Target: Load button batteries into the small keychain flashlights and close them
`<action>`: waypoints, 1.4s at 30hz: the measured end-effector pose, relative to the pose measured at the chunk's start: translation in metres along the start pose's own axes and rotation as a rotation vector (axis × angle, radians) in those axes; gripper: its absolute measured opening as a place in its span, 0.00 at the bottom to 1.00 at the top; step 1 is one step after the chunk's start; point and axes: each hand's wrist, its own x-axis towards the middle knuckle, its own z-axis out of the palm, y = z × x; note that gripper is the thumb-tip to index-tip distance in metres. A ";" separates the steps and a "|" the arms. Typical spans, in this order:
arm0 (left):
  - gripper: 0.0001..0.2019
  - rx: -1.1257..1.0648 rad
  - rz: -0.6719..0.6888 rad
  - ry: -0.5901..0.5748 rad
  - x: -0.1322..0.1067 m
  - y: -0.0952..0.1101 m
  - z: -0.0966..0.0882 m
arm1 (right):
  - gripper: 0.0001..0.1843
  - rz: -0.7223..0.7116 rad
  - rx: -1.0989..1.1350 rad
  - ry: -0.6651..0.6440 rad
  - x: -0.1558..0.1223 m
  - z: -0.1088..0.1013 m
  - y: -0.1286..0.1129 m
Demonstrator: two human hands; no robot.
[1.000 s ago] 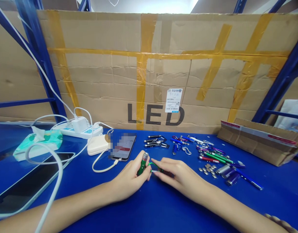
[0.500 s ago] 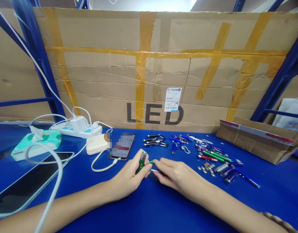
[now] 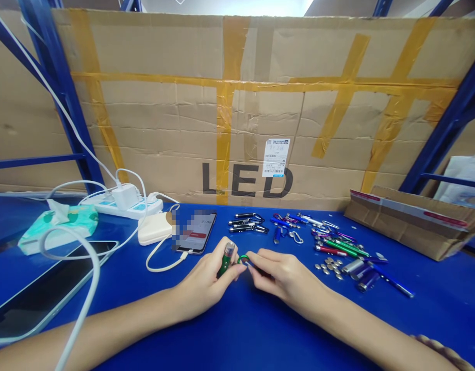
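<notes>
My left hand (image 3: 206,282) is closed around a small green flashlight (image 3: 225,264), whose clear-tipped silver end points up. Just right of it, a green carabiner (image 3: 243,257) sits between my two hands, touched by my left thumb. The thumb and index finger of my right hand (image 3: 281,274) are pinched at the carabiner's right side. A thin silvery piece shows near those fingertips, too small to make out. Whether the carabiner is joined to the flashlight is hidden by my fingers.
Black flashlights (image 3: 247,225) lie ahead, with coloured flashlights and carabiners (image 3: 343,247) to the right beside button cells (image 3: 330,267). An open cardboard box (image 3: 407,226) stands far right. Leftward are a plugged-in phone (image 3: 200,234), power strip (image 3: 148,207), tissue pack (image 3: 59,232) and another phone (image 3: 47,288).
My right fingertips have shifted slightly at the carabiner, and the dark piece seen under them earlier is now mostly out of sight. My left hand has stayed put with the flashlight.
</notes>
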 end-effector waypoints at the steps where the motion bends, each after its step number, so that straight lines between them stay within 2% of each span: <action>1: 0.09 -0.013 -0.001 0.002 0.000 0.000 0.000 | 0.19 0.003 0.008 0.011 0.000 0.000 0.000; 10: 0.13 0.038 -0.017 0.049 0.001 -0.001 0.000 | 0.18 0.008 -0.001 0.072 -0.001 0.004 0.000; 19: 0.14 -0.006 -0.024 0.063 0.002 -0.004 0.001 | 0.18 -0.024 -0.065 0.135 0.002 0.009 -0.006; 21: 0.14 -0.016 -0.034 0.054 0.002 -0.003 0.001 | 0.17 0.022 -0.055 0.154 0.002 0.009 -0.003; 23: 0.14 -0.019 -0.054 0.062 0.002 -0.003 0.001 | 0.14 0.134 -0.057 0.128 0.001 0.009 0.004; 27: 0.18 -0.022 -0.102 0.110 0.003 -0.003 0.002 | 0.09 0.373 -0.150 -0.101 -0.004 0.008 0.021; 28: 0.18 -0.031 -0.107 0.114 0.003 -0.003 0.002 | 0.09 0.397 -0.179 -0.133 -0.005 0.007 0.023; 30: 0.18 -0.085 -0.113 0.104 0.004 -0.002 0.002 | 0.11 0.388 -0.198 -0.099 -0.006 0.005 0.025; 33: 0.14 -0.196 -0.075 0.050 0.003 -0.001 0.001 | 0.15 0.208 -0.033 0.034 -0.004 0.000 0.020; 35: 0.12 -0.227 -0.022 0.015 0.002 -0.001 0.000 | 0.15 0.060 0.162 0.059 -0.002 -0.002 0.016; 37: 0.12 -0.238 0.007 -0.016 0.001 -0.002 0.000 | 0.13 -0.018 0.322 0.080 -0.001 -0.001 0.012; 39: 0.11 -0.261 0.006 -0.058 0.000 -0.003 0.000 | 0.11 -0.011 0.420 0.117 0.000 0.000 0.009; 42: 0.10 -0.248 -0.003 -0.109 0.000 -0.005 0.001 | 0.08 0.083 0.505 0.129 0.001 0.002 0.006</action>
